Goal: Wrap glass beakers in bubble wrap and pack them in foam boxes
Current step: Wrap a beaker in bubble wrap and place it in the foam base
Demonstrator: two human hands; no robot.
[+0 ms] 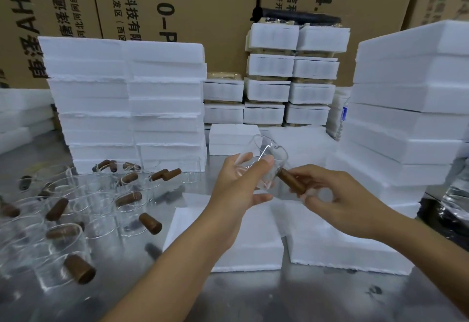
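1. Background: printed cardboard cartons [203, 4] wall off the rear. The work surface is a steel table [253, 301].
2. Far left of the fingers: a tall foam box stack [127, 98], two columns, about eight layers each.
3. Left of and below the left fingers: loose beakers [76, 207] stand on the steel. Roughly a dozen or more brown grips show, but the glass overlaps too much for a firm count.
4. Left hand [236, 189]: thumb over and fingers under the glass body of the held beaker [269, 154], gripping it. One beaker is in hand, tilted in the air with its mouth pointing away.
5. Beyond the fingertips: small packed foam boxes [269, 90], ten counted, in three columns.
6. Under both hands: two foam slabs [253, 245] lie flat, side by side.
7. Right hand [337, 200]: fingertips and thumb pinch the brown handle [291, 182], and the other fingers are loosely curled.
8. Step, as judged: readying the beaker for wrapping. Keep the left palm carrying the glass, not the handle joint. Keep the spout clear of the foam edges, and lower it over the slabs, not the bare steel.
9. I can't pick out any bubble wrap for certain.
10. Right of the right fingers: a second foam stack [411, 93], about seven layers.
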